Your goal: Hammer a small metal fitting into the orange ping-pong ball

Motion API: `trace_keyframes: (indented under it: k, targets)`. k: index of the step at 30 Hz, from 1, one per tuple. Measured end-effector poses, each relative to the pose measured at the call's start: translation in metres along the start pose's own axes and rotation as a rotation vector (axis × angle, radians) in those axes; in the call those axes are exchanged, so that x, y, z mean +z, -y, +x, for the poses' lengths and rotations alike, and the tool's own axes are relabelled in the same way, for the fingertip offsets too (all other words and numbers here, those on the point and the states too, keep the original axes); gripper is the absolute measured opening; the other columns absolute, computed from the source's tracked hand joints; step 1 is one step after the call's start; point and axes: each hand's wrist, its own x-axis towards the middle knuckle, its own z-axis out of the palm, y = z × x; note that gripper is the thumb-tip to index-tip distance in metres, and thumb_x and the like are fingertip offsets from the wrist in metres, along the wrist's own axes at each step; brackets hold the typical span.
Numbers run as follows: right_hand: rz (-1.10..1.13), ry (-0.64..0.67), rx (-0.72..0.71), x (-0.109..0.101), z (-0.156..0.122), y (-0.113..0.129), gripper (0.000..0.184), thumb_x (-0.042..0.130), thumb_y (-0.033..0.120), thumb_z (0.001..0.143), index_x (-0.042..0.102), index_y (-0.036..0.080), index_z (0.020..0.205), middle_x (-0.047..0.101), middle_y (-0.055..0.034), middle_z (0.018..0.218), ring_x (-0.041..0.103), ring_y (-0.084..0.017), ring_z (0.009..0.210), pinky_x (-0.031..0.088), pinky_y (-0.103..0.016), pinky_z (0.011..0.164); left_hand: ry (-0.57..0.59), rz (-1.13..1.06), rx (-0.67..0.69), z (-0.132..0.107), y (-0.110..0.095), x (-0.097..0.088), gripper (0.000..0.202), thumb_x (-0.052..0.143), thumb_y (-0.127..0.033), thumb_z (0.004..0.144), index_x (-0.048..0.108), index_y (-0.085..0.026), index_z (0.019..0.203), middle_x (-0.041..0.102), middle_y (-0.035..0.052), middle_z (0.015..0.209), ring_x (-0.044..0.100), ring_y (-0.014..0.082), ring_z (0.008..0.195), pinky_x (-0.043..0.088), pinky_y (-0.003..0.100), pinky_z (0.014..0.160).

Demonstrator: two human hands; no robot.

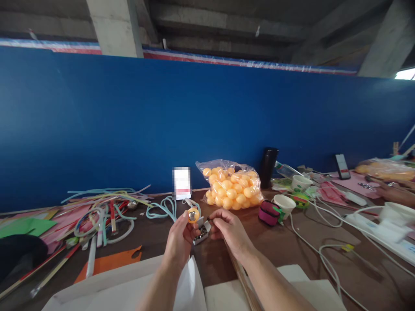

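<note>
The left hand (180,237) gripped an orange ball (197,216) with its fingers, near the middle, a shiny patch (193,215) showing on it. The right hand (229,226) had its fingertips bunched beside a box (200,240) of metal bits (203,233); whether they pinched something could not be told. This ball seemed partway done; many loose balls (231,193) lay bagged farther right, apparently unworked, and no finished one could be made out.

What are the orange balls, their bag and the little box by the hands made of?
The orange balls: probably plastic; they look smooth with a soft sheen.
The bag: most likely clear plastic film, being glossy, crinkled and see-through.
The little box: perhaps white card, dull, with thin flat sides; too small to be sure.
</note>
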Motion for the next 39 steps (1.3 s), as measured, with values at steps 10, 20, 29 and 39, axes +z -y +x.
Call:
trace_keyframes:
  k: [10,20,29,39]
  targets:
    - [0.165,0.044,0.117,-0.0013,-0.0011,-0.0026,0.017,0.067,0.025,0.067,0.064,0.014,0.079,0.06,0.0027,0.061,0.055,-0.009,0.055,0.052,-0.021,0.052,-0.033,0.01,0.0,-0.0007,-0.0026,0.0008,0.02,0.069,-0.026,0.077,0.065,-0.012,0.09,0.06,0.0025,0.075,0.055,0.009,0.057,0.051,0.02,0.049]
    - [0.172,0.068,0.07,-0.0003,-0.0032,-0.0011,0.031,0.078,0.035,0.069,0.068,0.013,0.087,0.058,0.0037,0.061,0.053,-0.007,0.053,0.05,-0.017,0.049,-0.014,0.009,-0.009,-0.0011,-0.0046,0.0033,0.021,0.064,-0.03,0.082,0.065,-0.01,0.09,0.058,0.0033,0.076,0.054,0.0083,0.057,0.052,0.02,0.048]
    - [0.289,0.085,0.068,0.0006,-0.0046,0.0007,0.026,0.081,0.031,0.067,0.069,0.013,0.082,0.064,0.0001,0.071,0.058,-0.008,0.06,0.054,-0.017,0.052,0.017,0.024,-0.022,-0.0009,-0.0039,0.0009,0.019,0.061,-0.028,0.084,0.064,-0.01,0.09,0.057,0.0033,0.074,0.054,0.009,0.057,0.052,0.02,0.049]
    - [0.37,0.11,0.066,-0.0011,-0.0022,0.0013,0.024,0.081,0.027,0.068,0.071,0.013,0.085,0.065,-0.0003,0.075,0.054,-0.005,0.056,0.053,-0.013,0.047,0.019,0.019,-0.025,-0.0009,-0.004,0.0012,0.019,0.064,-0.029,0.081,0.066,-0.01,0.087,0.058,0.003,0.073,0.053,0.0086,0.056,0.052,0.02,0.048]
